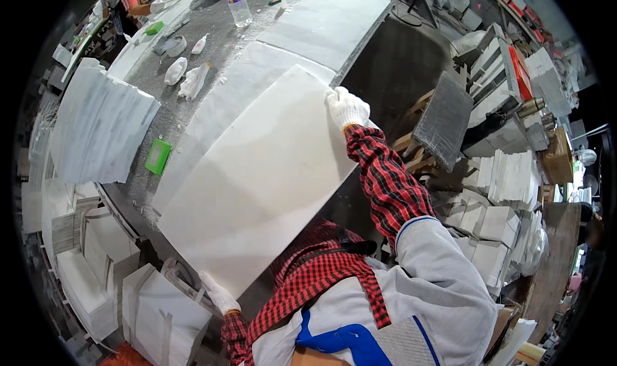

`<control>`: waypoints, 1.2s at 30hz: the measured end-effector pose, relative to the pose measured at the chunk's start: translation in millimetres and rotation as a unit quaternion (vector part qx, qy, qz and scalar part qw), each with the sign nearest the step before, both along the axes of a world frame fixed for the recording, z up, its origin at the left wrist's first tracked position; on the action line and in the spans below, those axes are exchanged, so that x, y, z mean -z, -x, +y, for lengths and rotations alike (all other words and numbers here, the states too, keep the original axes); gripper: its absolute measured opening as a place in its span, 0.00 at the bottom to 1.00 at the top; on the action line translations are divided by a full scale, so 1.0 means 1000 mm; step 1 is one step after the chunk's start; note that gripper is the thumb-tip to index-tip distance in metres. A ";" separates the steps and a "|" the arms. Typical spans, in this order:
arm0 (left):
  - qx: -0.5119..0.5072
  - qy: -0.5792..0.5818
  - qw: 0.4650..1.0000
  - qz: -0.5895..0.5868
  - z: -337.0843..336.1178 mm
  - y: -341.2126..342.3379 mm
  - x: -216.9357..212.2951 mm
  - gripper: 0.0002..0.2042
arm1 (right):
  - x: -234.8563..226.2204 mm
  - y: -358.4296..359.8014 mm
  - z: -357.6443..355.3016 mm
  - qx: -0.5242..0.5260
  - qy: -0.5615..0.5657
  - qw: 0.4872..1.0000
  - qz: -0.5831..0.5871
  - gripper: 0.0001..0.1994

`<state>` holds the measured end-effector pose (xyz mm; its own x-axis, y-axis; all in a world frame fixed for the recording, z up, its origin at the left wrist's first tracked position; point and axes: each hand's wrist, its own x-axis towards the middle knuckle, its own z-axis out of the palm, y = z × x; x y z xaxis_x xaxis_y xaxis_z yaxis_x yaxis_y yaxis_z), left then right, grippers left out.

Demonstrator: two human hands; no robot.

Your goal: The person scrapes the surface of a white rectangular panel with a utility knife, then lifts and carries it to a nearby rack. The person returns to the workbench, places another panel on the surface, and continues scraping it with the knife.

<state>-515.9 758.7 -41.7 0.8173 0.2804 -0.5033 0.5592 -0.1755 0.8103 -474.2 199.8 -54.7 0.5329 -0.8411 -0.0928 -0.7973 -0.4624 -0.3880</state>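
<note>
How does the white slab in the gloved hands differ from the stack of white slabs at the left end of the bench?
The held slab is a single smooth, plain white sheet; the stack is several pieces layered with grey veining and stepped, uneven edges. The held slab is gripped at opposite ends by the left hand and right hand; the stack sits untouched. The held slab looks larger. Both are pale stone on the same grey bench.

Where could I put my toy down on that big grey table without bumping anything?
There is bare grey top between the green block and the crumpled white rags. The white slab, held by the left hand and right hand, fills the near side. The far end by the water bottle is crowded.
</note>
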 end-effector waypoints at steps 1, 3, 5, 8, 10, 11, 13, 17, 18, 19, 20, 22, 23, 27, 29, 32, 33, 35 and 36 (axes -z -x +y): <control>0.007 0.015 1.000 0.002 0.007 0.000 0.004 0.42 | 0.000 0.003 0.004 -0.013 0.015 1.000 -0.008 0.25; 0.022 0.044 0.999 0.004 0.021 -0.004 0.017 0.43 | 0.006 0.017 0.009 -0.007 0.062 0.996 -0.066 0.23; 0.015 0.014 1.000 0.004 0.016 0.000 0.012 0.42 | 0.009 0.037 0.013 0.003 0.085 0.992 -0.097 0.23; -0.027 0.101 0.995 -0.006 0.015 0.013 0.002 0.40 | 0.013 0.082 0.013 0.049 0.051 0.994 -0.086 0.25; -0.106 0.186 0.977 0.003 0.014 0.022 0.004 0.37 | 0.026 0.103 0.012 0.158 -0.066 0.976 -0.135 0.27; -0.169 0.219 0.961 0.014 0.012 0.028 0.006 0.35 | 0.031 0.109 0.017 0.192 -0.147 0.950 -0.199 0.29; -0.186 0.188 0.964 -0.008 0.006 0.036 0.015 0.33 | 0.082 0.118 -0.006 0.243 -0.307 0.840 -0.375 0.30; -0.229 0.133 0.963 -0.054 -0.006 0.032 0.021 0.30 | 0.093 0.093 0.011 0.292 -0.456 0.538 -0.647 0.34; -0.270 0.155 0.949 -0.048 -0.009 0.029 0.019 0.30 | 0.076 0.087 0.019 0.298 -0.472 0.523 -0.645 0.35; -0.321 0.180 0.929 -0.038 0.000 0.030 0.017 0.30 | 0.055 0.087 0.030 0.302 -0.465 0.547 -0.628 0.37; -0.333 0.180 0.925 -0.040 0.000 0.028 0.021 0.30 | 0.058 0.083 0.026 0.295 -0.467 0.558 -0.619 0.38; -0.335 0.165 0.927 -0.044 0.000 0.027 0.027 0.30 | 0.062 0.075 0.017 0.292 -0.475 0.558 -0.615 0.37; -0.331 0.156 0.930 -0.046 -0.001 0.027 0.028 0.30 | 0.057 0.065 0.015 0.294 -0.482 0.543 -0.621 0.36; -0.289 0.135 0.947 -0.040 -0.006 0.013 0.036 0.30 | 0.071 0.036 -0.011 0.245 -0.525 0.500 -0.644 0.23; -0.282 0.123 0.950 -0.043 -0.005 0.010 0.040 0.30 | 0.021 -0.006 0.007 0.261 -0.546 0.495 -0.623 0.26; -0.267 0.115 0.955 -0.052 -0.010 0.013 0.044 0.30 | 0.063 -0.060 -0.001 0.270 -0.580 0.476 -0.603 0.31; -0.233 0.113 0.965 -0.048 -0.017 -0.004 0.046 0.30 | 0.072 -0.067 -0.010 0.325 -0.528 0.495 -0.609 0.33; -0.202 0.106 0.972 -0.053 -0.026 -0.013 0.047 0.30 | 0.086 -0.085 -0.016 0.365 -0.340 0.718 -0.485 0.35; -0.208 0.106 0.971 -0.058 -0.022 -0.009 0.049 0.30 | 0.066 -0.085 -0.003 0.351 -0.310 0.789 -0.398 0.36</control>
